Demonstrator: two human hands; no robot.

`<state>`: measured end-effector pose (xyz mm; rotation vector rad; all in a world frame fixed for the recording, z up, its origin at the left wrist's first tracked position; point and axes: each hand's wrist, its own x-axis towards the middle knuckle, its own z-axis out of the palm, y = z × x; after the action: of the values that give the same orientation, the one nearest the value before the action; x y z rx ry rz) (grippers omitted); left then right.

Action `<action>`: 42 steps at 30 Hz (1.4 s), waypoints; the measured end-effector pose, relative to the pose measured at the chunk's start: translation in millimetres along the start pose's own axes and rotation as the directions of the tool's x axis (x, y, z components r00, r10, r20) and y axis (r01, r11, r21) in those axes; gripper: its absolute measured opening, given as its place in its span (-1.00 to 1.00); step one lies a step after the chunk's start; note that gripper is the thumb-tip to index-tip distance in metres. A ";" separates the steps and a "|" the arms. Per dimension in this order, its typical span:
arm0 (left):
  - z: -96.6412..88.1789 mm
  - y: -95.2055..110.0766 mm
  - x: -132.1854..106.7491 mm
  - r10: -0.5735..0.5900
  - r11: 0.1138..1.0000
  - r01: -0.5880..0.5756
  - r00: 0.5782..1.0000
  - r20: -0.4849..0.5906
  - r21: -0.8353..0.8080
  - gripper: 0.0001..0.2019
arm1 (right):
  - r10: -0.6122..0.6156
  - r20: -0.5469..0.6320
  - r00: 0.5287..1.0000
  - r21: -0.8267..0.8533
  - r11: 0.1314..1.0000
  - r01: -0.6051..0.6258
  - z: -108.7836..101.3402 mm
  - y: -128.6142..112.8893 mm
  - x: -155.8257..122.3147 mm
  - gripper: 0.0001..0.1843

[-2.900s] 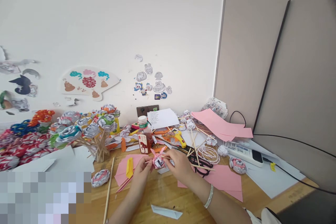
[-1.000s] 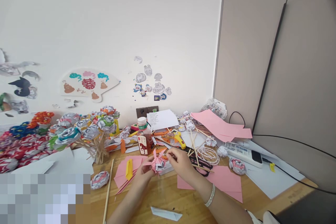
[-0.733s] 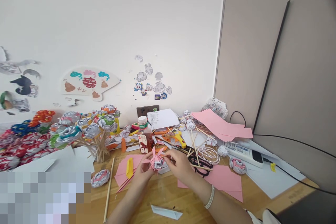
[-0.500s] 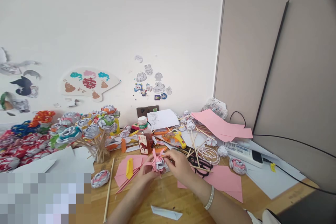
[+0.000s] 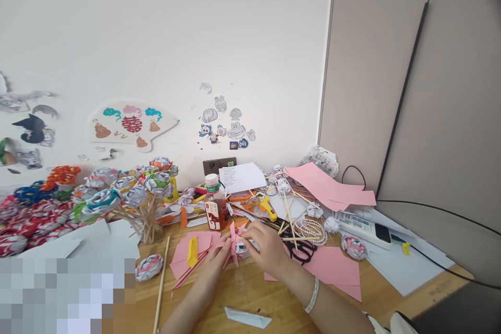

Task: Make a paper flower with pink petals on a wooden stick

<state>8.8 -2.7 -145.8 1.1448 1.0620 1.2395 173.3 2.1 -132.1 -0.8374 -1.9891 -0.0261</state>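
From the head camera, the change is small. The pink and white folded paper flower sat a little higher and more spread between the hands half a second ago. Now it is lower, close over the wooden table, and it looks narrower, as if turned partly edge-on. The left hand pinches it from the left side. The right hand, with a silver bracelet on its wrist, has closed in from the right, and its fingertips grip the petals. So both hands are clasped on the flower and neither has let go. I'd judge they are working round the same piece in little turns rather than being done with it.

The table is crowded:
- flat pink paper sheets under and beside the hands
- a yellow folded paper strip
- a small plastic bottle of reddish liquid just behind the flower
- black-handled scissors
- a coiled string of pale beads
- 1 long wooden stick
- a white folded paper scrap near the front edge

To the left stands a bunch of grey paper roses on wooden skewers. The white wall behind carries a fan-shaped paper cut-out and small cartoon stickers. A beige partition closes the right side.
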 end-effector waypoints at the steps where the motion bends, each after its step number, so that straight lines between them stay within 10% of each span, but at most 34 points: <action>1: -0.1 0.1 -0.2 0.003 1.000 -0.003 1.000 0.015 -0.001 -0.59 | -0.025 0.014 1.000 -0.015 1.000 0.025 0.4 0.3 -0.5 -0.85; 42: 3.2 0.4 -2.6 -0.028 1.000 0.026 0.990 0.142 0.012 -0.67 | -0.130 0.167 0.977 -0.228 0.959 0.167 0.9 7.4 0.6 -0.76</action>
<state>11.7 -5.5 -145.1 1.2040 0.9748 1.1156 176.7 8.5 -134.5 -0.8617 -2.2191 -0.3061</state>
